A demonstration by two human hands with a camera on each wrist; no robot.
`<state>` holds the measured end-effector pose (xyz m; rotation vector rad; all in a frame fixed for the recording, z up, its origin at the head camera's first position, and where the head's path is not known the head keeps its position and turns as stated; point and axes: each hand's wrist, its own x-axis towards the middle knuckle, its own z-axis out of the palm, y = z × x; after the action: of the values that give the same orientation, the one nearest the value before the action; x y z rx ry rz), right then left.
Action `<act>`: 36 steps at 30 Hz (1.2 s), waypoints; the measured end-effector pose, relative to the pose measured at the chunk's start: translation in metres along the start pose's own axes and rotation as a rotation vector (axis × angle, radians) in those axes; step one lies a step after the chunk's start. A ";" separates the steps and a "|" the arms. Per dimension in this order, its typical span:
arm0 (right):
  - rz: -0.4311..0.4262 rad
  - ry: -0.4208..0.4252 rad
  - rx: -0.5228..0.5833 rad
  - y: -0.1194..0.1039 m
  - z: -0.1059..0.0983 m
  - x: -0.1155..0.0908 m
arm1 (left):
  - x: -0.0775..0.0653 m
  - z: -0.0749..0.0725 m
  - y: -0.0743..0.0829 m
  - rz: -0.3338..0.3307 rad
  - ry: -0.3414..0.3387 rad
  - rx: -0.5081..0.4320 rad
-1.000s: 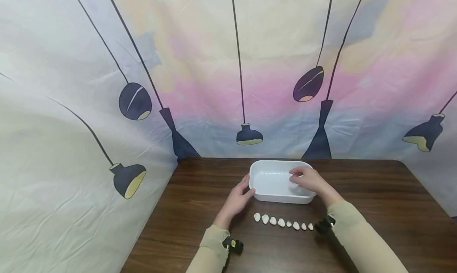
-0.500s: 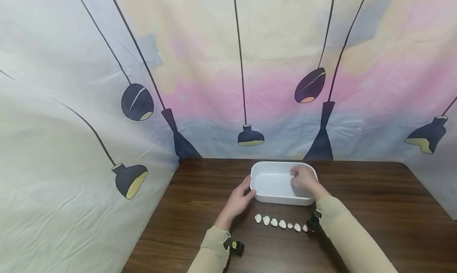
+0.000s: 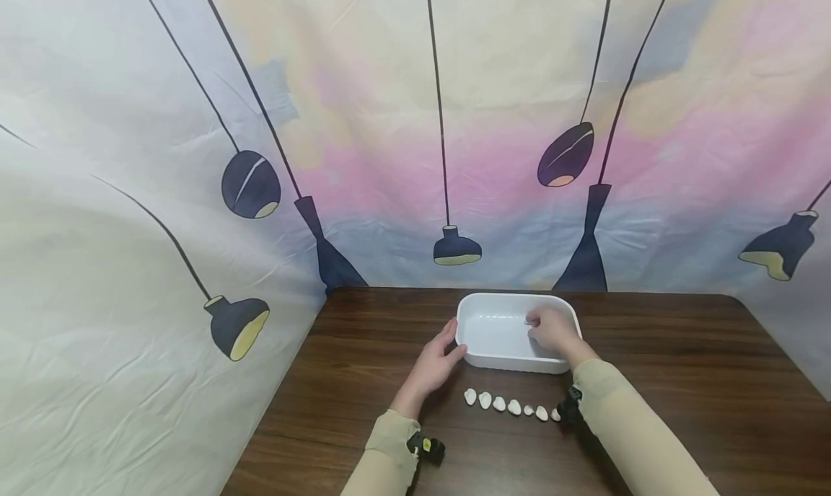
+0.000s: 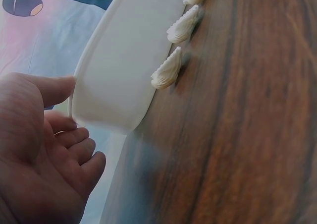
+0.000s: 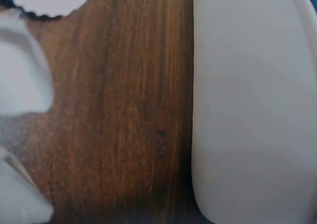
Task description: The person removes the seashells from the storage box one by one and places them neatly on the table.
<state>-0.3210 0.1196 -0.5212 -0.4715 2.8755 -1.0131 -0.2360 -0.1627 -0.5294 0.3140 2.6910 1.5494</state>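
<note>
A white rectangular dish (image 3: 513, 365) stands on the dark wooden table. My left hand (image 3: 433, 360) holds its left end, thumb at the near corner and fingers along the outer side; the left wrist view shows thumb and forefinger at the rim. My right hand (image 3: 553, 330) reaches inside the dish toward the right, fingers bent and pinching a small white seashell (image 3: 529, 322), mostly hidden by the fingers. In front of the dish lies a row of several white ribbed seashells (image 3: 499, 404). The row's right end is partly covered by the right wrist camera.
The brown wood-grain table (image 3: 363, 337) extends to both sides of the dish. Behind it hangs a cloth backdrop (image 3: 506, 164) printed with dark lamps. Black cameras are strapped at both wrists, the left wrist camera (image 3: 428, 449) left of the shell row.
My right hand has lowered further into the dish with the seashell. Its wrist camera has moved left over the row's right end. The left hand stays at the dish.
</note>
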 end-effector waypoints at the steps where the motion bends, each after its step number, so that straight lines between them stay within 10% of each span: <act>1: 0.002 0.001 0.003 0.000 0.000 0.001 | 0.000 0.000 0.000 0.000 0.001 0.002; 36: -0.001 0.011 -0.054 -0.005 0.006 0.003 | -0.001 0.000 0.002 -0.010 0.004 0.003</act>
<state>-0.3219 0.1110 -0.5226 -0.4727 2.9185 -0.9437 -0.2345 -0.1624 -0.5280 0.2969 2.6939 1.5460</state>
